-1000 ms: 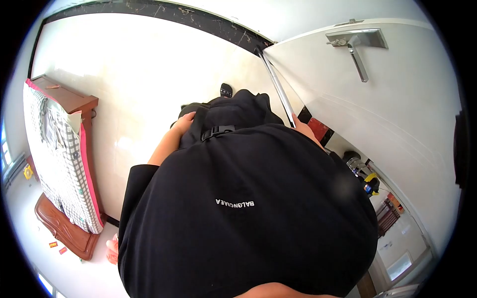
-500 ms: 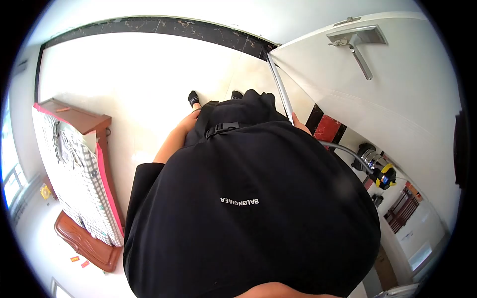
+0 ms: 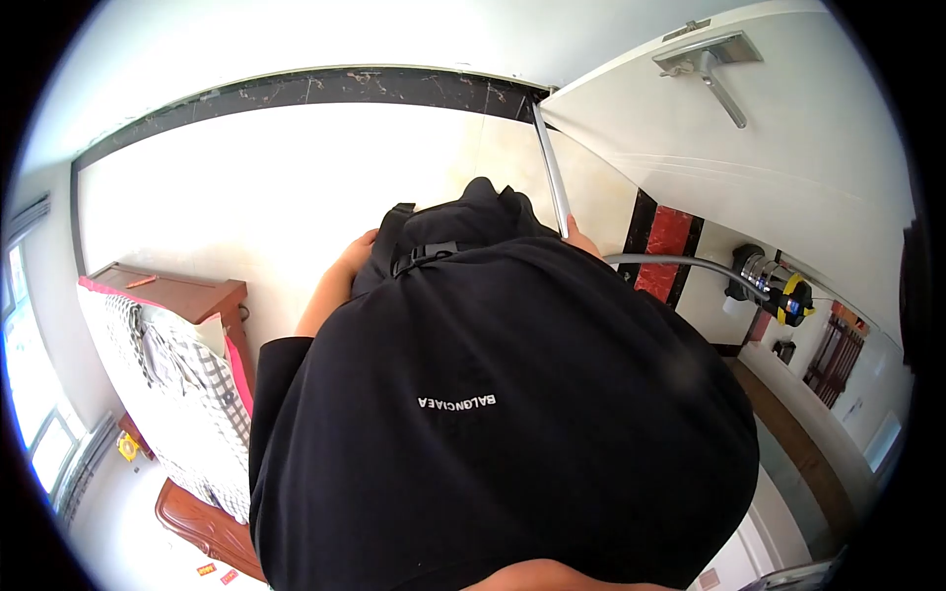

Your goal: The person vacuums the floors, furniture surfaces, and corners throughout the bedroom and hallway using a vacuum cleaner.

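Guiding the metal tube into the floor's far corner seems the step in hand. The right hand grips its near end; the left is at the waist, fingers' state untellable. Steering calls for clearing the door alongside; the hose arches toward a vacuum cleaner.

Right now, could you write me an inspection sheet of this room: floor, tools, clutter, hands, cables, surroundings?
Surface: pale floor, detail washed out by glare.
Job's things: metal tube; grey hose running to a black-and-yellow machine.
Clutter: small yellow object near the window; red slips beside a carved brown board.
Hands: right hand grips the tube; left hand, partly hidden by black clothing, grip unclear.
Cables: nothing seen.
Surroundings: white door with lever handle; bed with checked cover.
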`<state>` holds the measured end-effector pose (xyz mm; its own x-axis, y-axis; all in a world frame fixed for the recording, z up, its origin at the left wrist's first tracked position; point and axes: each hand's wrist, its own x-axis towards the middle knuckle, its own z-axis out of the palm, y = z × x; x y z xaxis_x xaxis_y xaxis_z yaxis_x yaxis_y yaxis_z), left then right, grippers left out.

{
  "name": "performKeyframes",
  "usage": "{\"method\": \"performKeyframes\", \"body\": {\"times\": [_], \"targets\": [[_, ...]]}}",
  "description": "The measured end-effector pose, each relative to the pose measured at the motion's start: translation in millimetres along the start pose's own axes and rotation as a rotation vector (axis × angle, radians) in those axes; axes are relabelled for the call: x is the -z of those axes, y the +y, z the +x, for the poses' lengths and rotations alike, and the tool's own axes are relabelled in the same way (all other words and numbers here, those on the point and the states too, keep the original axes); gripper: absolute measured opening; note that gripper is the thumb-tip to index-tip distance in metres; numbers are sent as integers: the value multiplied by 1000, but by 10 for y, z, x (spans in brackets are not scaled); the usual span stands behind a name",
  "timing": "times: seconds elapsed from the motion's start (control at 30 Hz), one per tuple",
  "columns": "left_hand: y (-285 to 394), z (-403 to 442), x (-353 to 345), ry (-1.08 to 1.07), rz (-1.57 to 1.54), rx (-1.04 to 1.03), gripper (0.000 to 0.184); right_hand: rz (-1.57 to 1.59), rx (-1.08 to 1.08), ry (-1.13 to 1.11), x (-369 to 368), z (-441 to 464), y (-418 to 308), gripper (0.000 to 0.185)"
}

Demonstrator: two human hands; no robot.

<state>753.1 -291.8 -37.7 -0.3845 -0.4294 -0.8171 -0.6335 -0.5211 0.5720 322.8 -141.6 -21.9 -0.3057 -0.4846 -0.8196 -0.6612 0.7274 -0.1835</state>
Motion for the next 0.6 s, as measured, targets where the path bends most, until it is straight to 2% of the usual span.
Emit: {"method": "performKeyframes", "body": {"times": [0.03,0.13,0.27,0.33,0.4,0.5,0.6], "targets": [[-13,7,95,14,105,-57,46,23,-18,-11,-60,6,-49,74],[-105,35,446,-7,43,21,47,61,-46,-13,-235,11,-248,75],[-324,14,776,-3,76,-56,47,83,-102,52,-538,34,-440,74],[-232,-137,889,-29,107,55,47,98,-114,68,-619,-26,-552,73],[-252,-173,963,-55,154,68,47,117,-136,87,-643,-120,-640,72],[-227,-141,1049,-100,265,65,46,-62,-112,97,-587,-209,-788,70],[-225,-95,1033,-167,355,41,45,-77,-87,107,-531,-211,-883,69]]}}
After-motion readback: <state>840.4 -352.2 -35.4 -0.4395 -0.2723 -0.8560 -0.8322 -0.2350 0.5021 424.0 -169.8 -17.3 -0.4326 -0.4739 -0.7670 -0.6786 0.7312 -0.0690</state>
